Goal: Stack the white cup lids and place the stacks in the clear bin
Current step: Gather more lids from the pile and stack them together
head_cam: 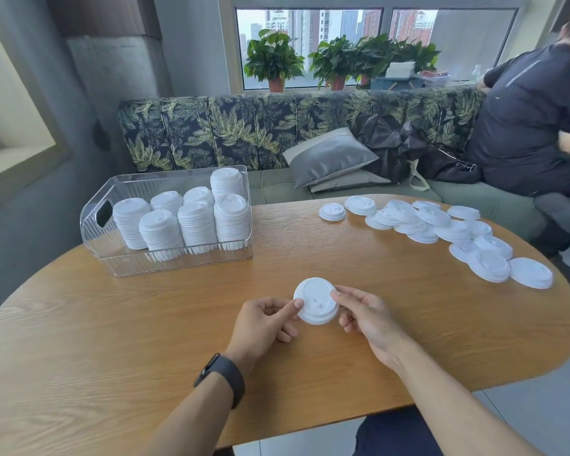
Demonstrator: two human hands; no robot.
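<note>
Head view: I see both hands over the near middle of the wooden table [392, 307], holding a small stack of white lids [316, 301] between them, just above or on the surface; I cannot tell which. My left hand [266, 319] pinches the stack's left rim, thumb on top, fingers curled underneath. My right hand [364, 312] grips the right rim the same way, thumb laid across the top face. A black wristband [222, 373] sits on the left wrist.

Clear bin [178, 258] stands at the far left edge of the table, handle cutout facing left. Inside it I count seven upright lid stacks [195, 222] packed close together; the one in the far right corner of the bin rises tallest.

Loose lids [441, 225] lie scattered along the far right edge of the table, many overlapping, one lid set apart at the left end of the group.

Beyond the table: a leaf-patterned sofa [244, 130] with a grey cushion [329, 156], and a seated person in dark clothing [524, 120] at the right.
</note>
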